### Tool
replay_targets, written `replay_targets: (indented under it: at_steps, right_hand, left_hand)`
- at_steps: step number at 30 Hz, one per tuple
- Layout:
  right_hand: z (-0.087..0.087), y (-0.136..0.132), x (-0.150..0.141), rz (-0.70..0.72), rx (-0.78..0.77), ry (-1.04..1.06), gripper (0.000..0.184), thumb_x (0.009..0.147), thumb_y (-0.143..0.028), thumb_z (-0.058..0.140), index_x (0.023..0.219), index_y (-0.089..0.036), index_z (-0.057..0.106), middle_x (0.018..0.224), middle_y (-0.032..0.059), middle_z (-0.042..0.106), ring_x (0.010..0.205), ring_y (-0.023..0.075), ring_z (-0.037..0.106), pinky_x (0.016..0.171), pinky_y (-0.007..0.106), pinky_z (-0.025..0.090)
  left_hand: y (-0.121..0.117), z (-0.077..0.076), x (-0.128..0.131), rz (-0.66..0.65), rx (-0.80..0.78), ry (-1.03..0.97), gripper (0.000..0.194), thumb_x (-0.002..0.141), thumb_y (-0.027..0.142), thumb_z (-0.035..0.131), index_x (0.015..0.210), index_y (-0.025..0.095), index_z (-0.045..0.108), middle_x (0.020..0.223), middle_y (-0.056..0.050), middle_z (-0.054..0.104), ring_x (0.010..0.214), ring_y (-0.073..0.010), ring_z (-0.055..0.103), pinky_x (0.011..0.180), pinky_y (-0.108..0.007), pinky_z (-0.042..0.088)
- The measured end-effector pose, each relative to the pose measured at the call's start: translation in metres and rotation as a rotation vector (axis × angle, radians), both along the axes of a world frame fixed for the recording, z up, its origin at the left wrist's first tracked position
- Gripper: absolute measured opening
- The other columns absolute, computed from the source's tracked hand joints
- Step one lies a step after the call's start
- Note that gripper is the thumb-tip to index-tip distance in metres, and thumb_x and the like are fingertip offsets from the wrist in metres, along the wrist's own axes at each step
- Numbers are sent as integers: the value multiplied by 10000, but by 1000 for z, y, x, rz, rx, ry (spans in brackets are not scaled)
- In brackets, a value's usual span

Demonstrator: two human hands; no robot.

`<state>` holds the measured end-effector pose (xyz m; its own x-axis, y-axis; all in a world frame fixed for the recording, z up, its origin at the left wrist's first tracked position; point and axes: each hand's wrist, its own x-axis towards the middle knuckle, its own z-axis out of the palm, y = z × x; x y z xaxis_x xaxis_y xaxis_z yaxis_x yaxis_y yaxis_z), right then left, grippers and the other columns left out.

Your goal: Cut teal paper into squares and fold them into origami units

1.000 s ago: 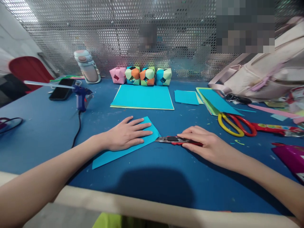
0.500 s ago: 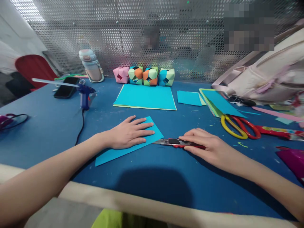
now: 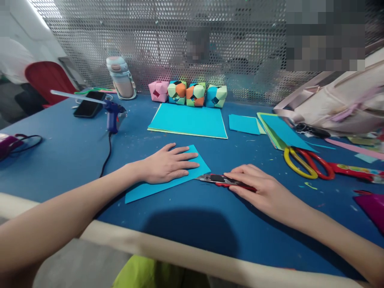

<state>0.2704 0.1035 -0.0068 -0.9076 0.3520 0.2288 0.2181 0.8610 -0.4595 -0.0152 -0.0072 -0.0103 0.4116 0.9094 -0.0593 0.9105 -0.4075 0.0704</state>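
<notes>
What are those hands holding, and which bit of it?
The right hand holds the craft knife by its back part, away from the blade. The left hand grips nothing; it lies flat on the blue paper.

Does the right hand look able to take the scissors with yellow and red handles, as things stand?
Probably yes: the scissors lie just beyond the right hand, and nothing seems to stand between. However, its grip is on the cutter, which it would likely have to put down first.
</notes>
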Motion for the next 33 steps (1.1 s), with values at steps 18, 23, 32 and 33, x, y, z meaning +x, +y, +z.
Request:
replay_targets:
  at_steps: [18, 23, 32, 33]
  right_hand:
    - [-1, -9, -7, 24, -13, -18, 269, 951, -304, 462, 1134, -196, 628, 1034, 78, 633, 951, 197, 565, 796, 341, 492]
    - [2, -13, -8, 44, -2, -29, 263, 951, -307, 460, 1123, -213, 634, 1011, 72, 640, 927, 196, 576, 760, 329, 500]
    - [0, -17, -12, 66, 29, -17, 273, 950, -310, 461, 1136, -203, 631, 1005, 88, 645, 932, 212, 583, 770, 351, 505]
    - [0, -17, -13, 66, 25, -21, 274, 950, -310, 462, 1140, -203, 628, 1011, 91, 644, 935, 214, 582, 770, 354, 507]
  left_hand:
    - [-1, -1, 1, -6, 3, -25, 470, 992, 479, 228, 1415, 357, 392, 1555, 25, 279, 1444, -247, 194, 1131, -467, 87]
    - [-1, -1, 2, -2, 3, -24, 468, 992, 475, 224, 1412, 359, 395, 1554, 32, 281, 1443, -242, 199, 1131, -471, 92]
    - [-1, -3, 2, 5, 9, -33, 460, 993, 457, 239, 1412, 354, 397, 1544, 20, 308, 1438, -229, 209, 1138, -475, 82]
    - [-1, -3, 2, 2, 13, -35, 460, 993, 456, 239, 1412, 354, 399, 1544, 20, 308, 1437, -231, 213, 1137, -476, 85]
